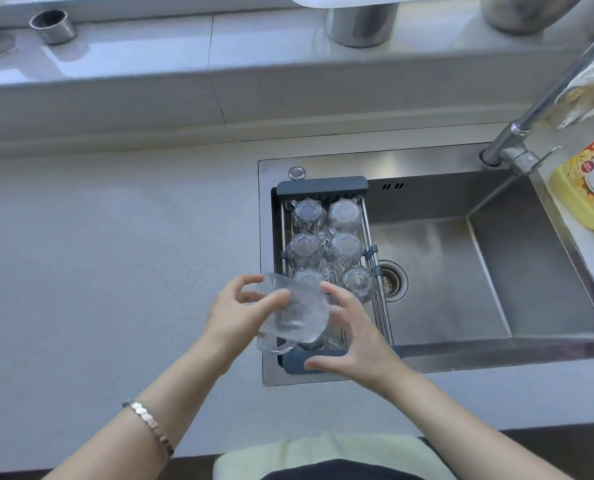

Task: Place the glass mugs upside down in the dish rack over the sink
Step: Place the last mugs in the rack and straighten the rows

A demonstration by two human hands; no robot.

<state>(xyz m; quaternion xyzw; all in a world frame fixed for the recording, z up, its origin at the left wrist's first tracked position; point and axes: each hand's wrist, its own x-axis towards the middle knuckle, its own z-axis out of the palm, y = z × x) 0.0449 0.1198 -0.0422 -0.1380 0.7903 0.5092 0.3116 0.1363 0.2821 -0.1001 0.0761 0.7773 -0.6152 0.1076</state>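
A grey-ended wire dish rack point(321, 187) spans the left end of the steel sink point(462, 271). Several glass mugs stand upside down in it in two columns, for example one at the back left point(308, 214) and one at the front right point(359, 283). Over the rack's near end I hold another glass mug point(294, 315), tilted and blurred, its handle low on the left. My left hand point(240, 311) grips its left side with thumb and fingers. My right hand point(352, 336) touches its right side with fingers spread, covering the rack's near end.
A grey counter point(115, 258) lies left of the sink. A faucet point(517, 147) rises at the sink's back right, beside a yellow detergent bottle point(590, 188). Steel containers point(361, 24) and a small metal cup point(53, 26) stand on the raised ledge behind.
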